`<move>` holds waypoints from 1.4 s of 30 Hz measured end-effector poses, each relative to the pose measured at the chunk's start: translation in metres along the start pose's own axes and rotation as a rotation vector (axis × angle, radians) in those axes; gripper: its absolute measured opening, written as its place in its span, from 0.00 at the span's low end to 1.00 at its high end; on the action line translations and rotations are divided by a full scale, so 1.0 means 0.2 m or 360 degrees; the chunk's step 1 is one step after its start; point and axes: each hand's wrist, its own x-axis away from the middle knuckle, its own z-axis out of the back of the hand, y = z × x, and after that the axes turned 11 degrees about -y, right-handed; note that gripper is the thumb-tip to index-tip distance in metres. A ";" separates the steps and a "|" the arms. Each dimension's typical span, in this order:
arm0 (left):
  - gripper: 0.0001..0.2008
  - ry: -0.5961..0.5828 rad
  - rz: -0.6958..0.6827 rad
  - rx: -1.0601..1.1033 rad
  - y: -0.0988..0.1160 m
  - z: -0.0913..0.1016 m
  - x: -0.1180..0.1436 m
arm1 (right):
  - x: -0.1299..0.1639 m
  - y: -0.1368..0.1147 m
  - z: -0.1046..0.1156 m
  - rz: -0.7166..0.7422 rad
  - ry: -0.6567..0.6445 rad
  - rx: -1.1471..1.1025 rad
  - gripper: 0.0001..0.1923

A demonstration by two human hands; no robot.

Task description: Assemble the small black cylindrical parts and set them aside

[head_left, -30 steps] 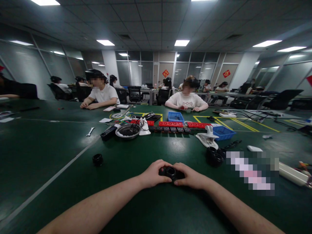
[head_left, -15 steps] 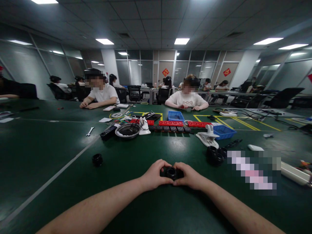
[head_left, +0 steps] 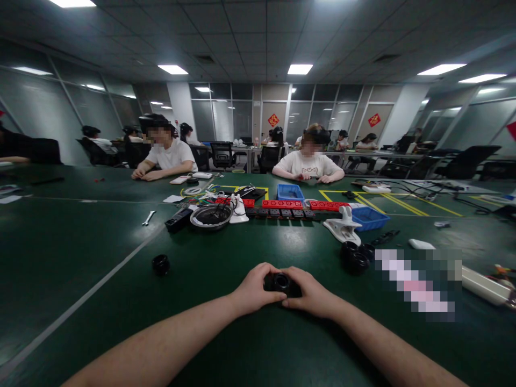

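Note:
Between my two hands, just above or on the green table, is a black ring-shaped part (head_left: 281,281) with a round hole facing up toward me. My left hand (head_left: 257,290) curls round its left side, thumb in front and fingers behind. From the other side my right hand (head_left: 308,292) curves round it, fingers at its far edge and thumb low in front. The fingers cover much of its rim. A similar black part (head_left: 160,264) sits alone to the left. Several more black ring-shaped parts (head_left: 357,258) are grouped to the right.
Farther back lie a metal dish (head_left: 212,224), a white clip stand (head_left: 342,231), red strips (head_left: 282,203), blue trays (head_left: 367,217) and a wrench (head_left: 149,217). Two people (head_left: 308,161) sit across the table (head_left: 121,333). A pale cylinder (head_left: 486,285) lies at the right.
My right hand has shifted slightly left, its fingers reaching farther over the black part. The part has moved a little left and up in view. My left hand has barely moved.

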 end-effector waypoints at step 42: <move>0.19 -0.0113 0.0000 -0.0039 0.00 0.02 0.00 | -0.01 0.04 0.02 -0.0029 -0.0149 -0.0354 0.13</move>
